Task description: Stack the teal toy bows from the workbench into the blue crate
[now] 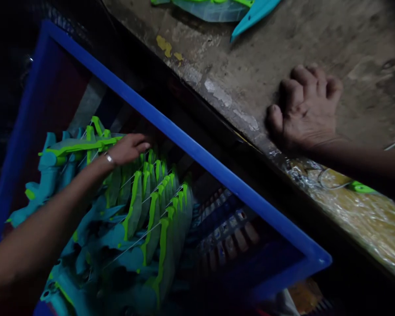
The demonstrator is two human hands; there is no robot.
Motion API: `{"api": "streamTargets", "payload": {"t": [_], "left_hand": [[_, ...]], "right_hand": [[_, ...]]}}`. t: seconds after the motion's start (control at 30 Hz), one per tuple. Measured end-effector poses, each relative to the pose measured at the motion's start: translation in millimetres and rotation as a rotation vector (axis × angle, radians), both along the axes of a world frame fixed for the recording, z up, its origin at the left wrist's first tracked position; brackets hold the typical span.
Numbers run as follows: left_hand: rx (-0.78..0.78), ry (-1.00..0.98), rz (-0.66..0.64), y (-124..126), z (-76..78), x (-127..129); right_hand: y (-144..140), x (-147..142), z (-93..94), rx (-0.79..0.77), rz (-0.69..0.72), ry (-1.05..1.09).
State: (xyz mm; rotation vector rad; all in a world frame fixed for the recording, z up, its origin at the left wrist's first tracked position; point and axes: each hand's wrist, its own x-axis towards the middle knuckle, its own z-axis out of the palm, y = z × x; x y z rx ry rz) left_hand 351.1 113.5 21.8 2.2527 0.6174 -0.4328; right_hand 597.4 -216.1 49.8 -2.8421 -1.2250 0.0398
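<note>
Head view shows our left hand (129, 148) reaching down into a blue crate (191, 142), its fingers stretched forward and lying on a green-and-teal plastic toy (82, 145) at the top of the pile. Whether the fingers actually grip that toy or only rest on it we cannot tell; the thumb side is hidden. A bracelet (109, 158) sits at the wrist behind the fingers.

Below and just ahead of the fingertips stands a row of the same toys (158, 206), packed upright side by side with thin strings running across them, which looks like the way they were stacked to save room. More teal parts (46, 175) lie behind the wrist, toward the crate's far wall.

Our right hand (304, 107) is outside the crate, fingers curled shut into a loose fist with nothing in it, knuckles pressed on the worn table (349, 44); we judge it props our weight while we lean over. Beyond its knuckles, at the table's far edge, lies another teal piece (253, 15); behind the wrist a small green piece (360, 188) rests on the table.
</note>
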Motion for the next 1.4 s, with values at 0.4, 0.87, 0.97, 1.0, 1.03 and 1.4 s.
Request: {"api": "streamTargets", "payload": {"t": [0.4, 0.87, 0.97, 1.0, 1.03, 1.4], "left_hand": [[0.408, -0.151, 0.200, -152, 43.6, -187], [0.520, -0.002, 0.295, -163, 30.6, -145], [0.526, 0.012, 0.299, -164, 30.3, -145], [0.524, 0.016, 0.301, -164, 30.2, -146], [0.523, 0.017, 0.305, -165, 29.9, -146], [0.545, -0.003, 0.333, -166, 24.3, -148]], "right_hand": [[3, -2, 0.0, 0.016, -0.005, 0.001], [-3, 6, 1.2, 0.040, 0.016, 0.089], [-3, 6, 4.2, 0.055, 0.031, 0.122], [-3, 6, 4.7, 0.058, 0.033, 0.129], [-3, 7, 4.9, 0.059, 0.036, 0.131], [0, 6, 7.8, 0.004, 0.056, 0.137]]}}
